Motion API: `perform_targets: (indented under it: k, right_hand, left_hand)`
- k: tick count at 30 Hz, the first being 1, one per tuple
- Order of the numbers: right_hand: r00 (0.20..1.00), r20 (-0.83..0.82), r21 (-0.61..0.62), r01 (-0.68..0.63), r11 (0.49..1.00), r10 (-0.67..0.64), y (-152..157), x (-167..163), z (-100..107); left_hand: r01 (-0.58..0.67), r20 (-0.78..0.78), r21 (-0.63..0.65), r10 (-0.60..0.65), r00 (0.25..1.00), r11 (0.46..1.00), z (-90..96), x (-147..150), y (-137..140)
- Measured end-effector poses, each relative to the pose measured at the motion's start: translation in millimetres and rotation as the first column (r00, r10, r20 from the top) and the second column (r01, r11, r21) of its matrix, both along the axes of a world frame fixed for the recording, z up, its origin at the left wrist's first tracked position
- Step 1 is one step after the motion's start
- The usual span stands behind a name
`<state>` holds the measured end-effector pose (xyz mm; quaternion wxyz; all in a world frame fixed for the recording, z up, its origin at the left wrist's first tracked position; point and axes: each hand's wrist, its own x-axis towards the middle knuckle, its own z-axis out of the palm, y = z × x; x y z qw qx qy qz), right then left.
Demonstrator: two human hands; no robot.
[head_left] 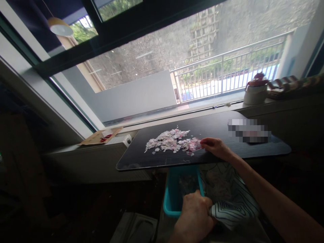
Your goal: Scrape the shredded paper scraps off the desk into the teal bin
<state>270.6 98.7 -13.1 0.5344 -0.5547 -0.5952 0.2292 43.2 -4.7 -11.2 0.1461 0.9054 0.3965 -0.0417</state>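
My right hand (214, 146) is over the dark tabletop, its fingers pinched on a thin, clear, pinkish sheet (194, 151), whose exact kind I cannot make out. The sheet lies against the right edge of a loose pile of small white and pink paper scraps (167, 140). Lower down, my left hand (194, 211) is closed around a bunched pale cloth with dark lines (231, 209). Its fingertips are largely hidden. Just beyond that hand stands a turquoise bin (167, 202) below the table edge, with greyish, crumpled material (188, 184) inside.
The black table (215, 126) has rounded corners and stands against a large window. A blurred-out object (249, 131) lies on its right side. On the left ledge, red-handled scissors (105, 137) rest on brown paper (92, 137). A white pot (255, 92) stands on the sill.
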Motion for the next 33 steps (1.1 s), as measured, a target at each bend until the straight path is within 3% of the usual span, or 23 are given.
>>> perform_targets:
  k: [8, 13, 18, 23, 28, 33]
  right_hand:
    - [1.0, -0.004, -0.014, -0.023, 1.0, 0.023, -3, 1, 4]
    - [0.993, 0.041, -0.009, 0.11, 0.994, -0.11, -22, 3, 0]
    - [0.998, 0.033, -0.052, 0.056, 0.997, -0.054, -42, -2, -6]
    - [0.991, 0.025, -0.054, 0.131, 0.99, -0.129, -40, -8, -6]
    - [0.997, 0.043, -0.067, 0.063, 0.996, -0.06, -40, -10, -2]
    - [0.985, 0.098, -0.046, 0.148, 0.988, -0.143, -35, -13, -2]
  left_hand:
    - [-0.009, 0.012, -0.036, 0.009, 1.0, 0.999, 7.1, 2, -3]
    - [-0.005, 0.036, -0.058, 0.007, 0.999, 0.998, 4.1, 2, -3]
    - [0.007, 0.044, -0.062, -0.004, 0.999, 0.998, 3.1, 4, -3]
    - [0.002, 0.054, -0.066, 0.001, 0.999, 0.998, 6.1, 5, -3]
    - [0.003, 0.041, -0.06, -0.001, 0.999, 0.998, 5.6, 6, -2]
    - [0.006, 0.065, -0.047, -0.003, 0.998, 0.999, 4.7, 6, -3]
